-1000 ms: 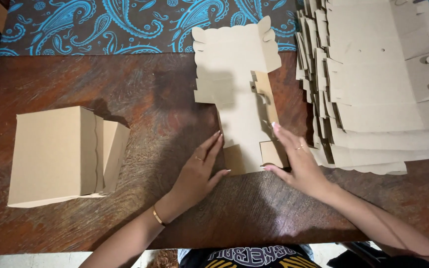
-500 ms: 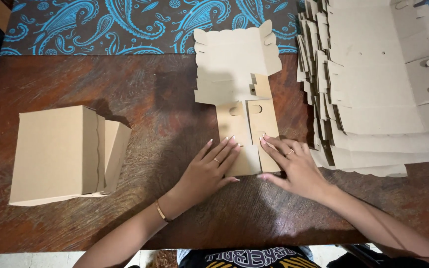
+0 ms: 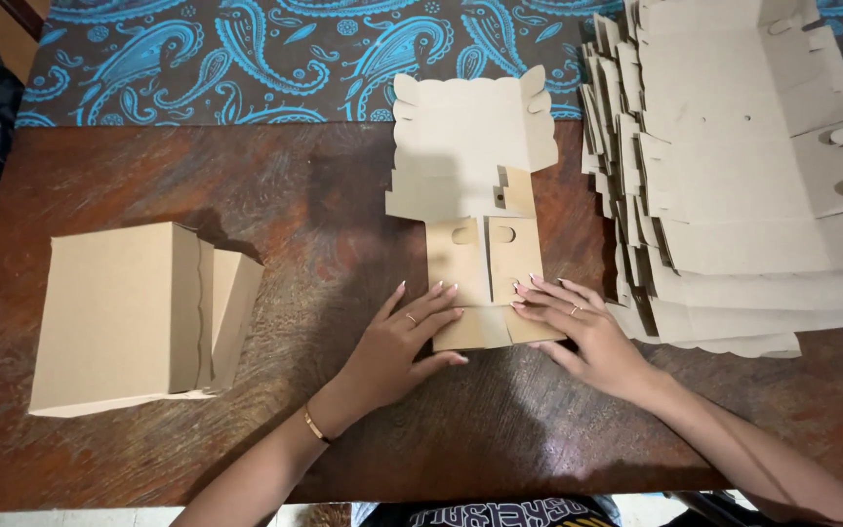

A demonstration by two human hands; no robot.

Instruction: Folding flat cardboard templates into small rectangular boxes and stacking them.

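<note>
Two flaps of the cardboard blank [image 3: 475, 195] lie folded inward under our hands, left hand [image 3: 397, 342] and right hand [image 3: 587, 332] apart, fingers flat, gripping nothing. We should press evenly along each crease, keeping the flaps square on the worktop [image 3: 324, 234].

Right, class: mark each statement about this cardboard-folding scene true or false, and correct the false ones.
1. Both hands press flat on the folded flaps of the cardboard sheet. True.
2. The left hand wears a bracelet at the wrist. True.
3. The stack of flat sheets lies left of the hands. False: it lies to the right hand's side.
4. The made-up box stands on the patterned cloth. False: it sits on the bare wooden table.
</note>
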